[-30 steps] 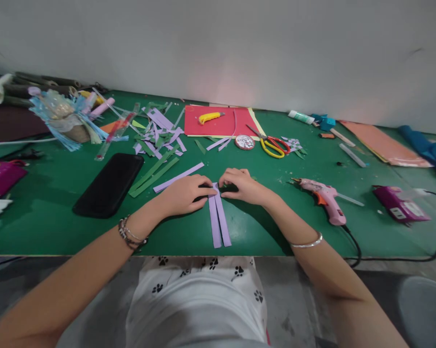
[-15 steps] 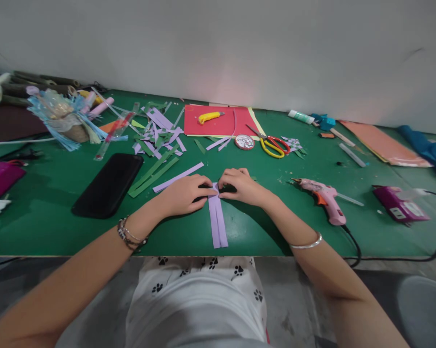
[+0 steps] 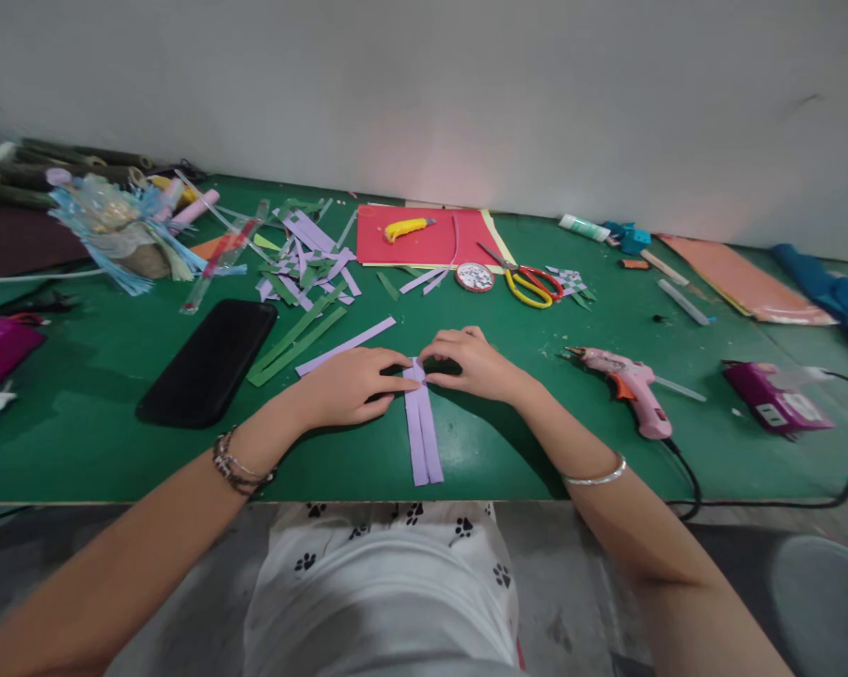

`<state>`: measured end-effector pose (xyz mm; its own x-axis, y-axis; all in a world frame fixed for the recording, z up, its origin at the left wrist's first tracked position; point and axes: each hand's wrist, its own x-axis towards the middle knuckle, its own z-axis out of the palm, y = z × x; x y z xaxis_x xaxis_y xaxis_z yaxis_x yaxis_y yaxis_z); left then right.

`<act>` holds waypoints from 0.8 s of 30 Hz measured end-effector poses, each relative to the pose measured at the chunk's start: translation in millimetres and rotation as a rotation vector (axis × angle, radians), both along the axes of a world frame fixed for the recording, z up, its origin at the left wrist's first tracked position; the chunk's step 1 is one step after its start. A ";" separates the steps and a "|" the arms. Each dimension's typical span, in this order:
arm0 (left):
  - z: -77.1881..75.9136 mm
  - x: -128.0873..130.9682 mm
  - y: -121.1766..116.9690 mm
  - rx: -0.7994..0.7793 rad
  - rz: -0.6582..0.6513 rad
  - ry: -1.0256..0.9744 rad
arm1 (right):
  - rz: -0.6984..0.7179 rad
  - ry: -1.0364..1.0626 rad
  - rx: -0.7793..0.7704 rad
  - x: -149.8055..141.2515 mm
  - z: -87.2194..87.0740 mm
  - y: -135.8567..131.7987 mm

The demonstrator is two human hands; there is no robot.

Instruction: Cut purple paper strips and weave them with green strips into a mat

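Observation:
Two lavender paper strips (image 3: 422, 437) lie side by side on the green table, pointing toward my body, with a slim gap between them. At their far end my left hand (image 3: 353, 385) pinches the paper from the left, fingertips on its edge. My right hand (image 3: 475, 365) grips the same end from the right, thumb and fingers curled in. The fingertips partly hide how the paper is folded or joined there. Just beyond my left hand rests a loose lavender strip (image 3: 346, 346), with green strips (image 3: 298, 340) beside it.
A black phone (image 3: 209, 362) lies at left, near a heap of paper scraps (image 3: 307, 254). Behind are red sheets (image 3: 424, 249) with a yellow cutter (image 3: 406, 228), and scissors (image 3: 526, 282). At right, a pink glue gun (image 3: 628, 381) has its cord by a purple power box (image 3: 777, 397).
My left hand has shifted slightly left and nearer to me, its fingers still at the paper's end. The right hand and the strips stay almost in place.

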<state>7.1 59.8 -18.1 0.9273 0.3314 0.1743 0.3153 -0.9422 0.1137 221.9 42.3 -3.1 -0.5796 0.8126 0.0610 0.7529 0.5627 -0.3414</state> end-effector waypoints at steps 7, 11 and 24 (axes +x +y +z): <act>0.1 -3.1 -2.8 0.009 -0.020 0.017 | -0.047 -0.043 0.069 -6.1 -4.6 0.7; -1.6 -4.6 -5.6 -0.005 -0.017 -0.014 | -0.053 -0.087 0.127 -10.0 -9.3 -0.9; -0.5 -4.0 1.4 -0.289 0.093 -0.081 | -0.080 -0.085 0.153 -12.3 -11.9 -2.7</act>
